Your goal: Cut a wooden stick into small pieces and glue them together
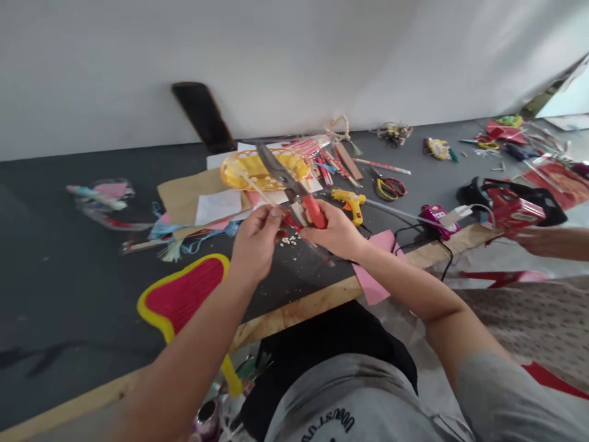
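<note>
Red handles show in our right hand (338, 232), which has a tight grip on big metal scissors with red handles (294, 184). The blades point up and away over the dark grey desk (69, 245). Our left hand (255, 240) pinches a thin pale stick (257, 190) just beside the scissors. Below the scissors, little white bits (289, 240) lie on the desk, so we think some snipping is done. The stick is long, so more may be left. A yellow glue gun (350, 201) lies right of the scissors.
</note>
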`<state>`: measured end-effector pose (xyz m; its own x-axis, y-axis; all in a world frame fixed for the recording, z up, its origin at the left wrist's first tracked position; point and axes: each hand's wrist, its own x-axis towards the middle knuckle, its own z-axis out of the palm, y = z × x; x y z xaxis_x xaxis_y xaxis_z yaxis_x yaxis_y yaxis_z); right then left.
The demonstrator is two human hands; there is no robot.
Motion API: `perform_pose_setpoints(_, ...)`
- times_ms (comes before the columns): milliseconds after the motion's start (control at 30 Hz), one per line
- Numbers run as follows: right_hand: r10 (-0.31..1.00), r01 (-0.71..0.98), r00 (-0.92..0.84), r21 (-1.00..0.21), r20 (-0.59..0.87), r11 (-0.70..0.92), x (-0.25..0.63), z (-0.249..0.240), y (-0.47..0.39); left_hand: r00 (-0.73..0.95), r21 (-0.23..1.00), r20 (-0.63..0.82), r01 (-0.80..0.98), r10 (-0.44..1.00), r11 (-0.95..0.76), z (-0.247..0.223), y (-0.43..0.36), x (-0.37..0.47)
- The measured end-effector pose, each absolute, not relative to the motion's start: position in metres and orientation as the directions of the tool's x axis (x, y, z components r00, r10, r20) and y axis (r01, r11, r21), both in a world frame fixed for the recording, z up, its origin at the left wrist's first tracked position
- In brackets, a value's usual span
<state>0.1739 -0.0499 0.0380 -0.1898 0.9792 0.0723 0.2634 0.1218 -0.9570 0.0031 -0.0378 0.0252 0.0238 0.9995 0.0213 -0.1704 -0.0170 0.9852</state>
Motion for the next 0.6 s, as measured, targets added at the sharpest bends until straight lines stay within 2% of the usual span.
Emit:
perform_pose_setpoints(200, 0.966, 0.189, -0.255, -0.982, -0.049, 0.000, 0.171, 0.035, -0.058, -0.076, 0.935, 0.010, -0.354, 0.997, -0.037, 0.033, -0.031, -0.017)
perform_pose_setpoints(367, 0.938, 0.141, -0.332, -0.989, -0.096, -0.051, 0.173, 0.031, -0.066, -0.193, 0.852, -0.066, -0.521, 0.979, -0.045, 0.050, -0.018, -0.036)
perform_pose_setpoints(600, 0.959, -0.083, -0.278, -0.994, -0.051, -0.077, 0.182, 0.025, -0.067, -0.337, 0.810, -0.079, -0.570, 0.938, -0.137, 0.069, -0.014, -0.058)
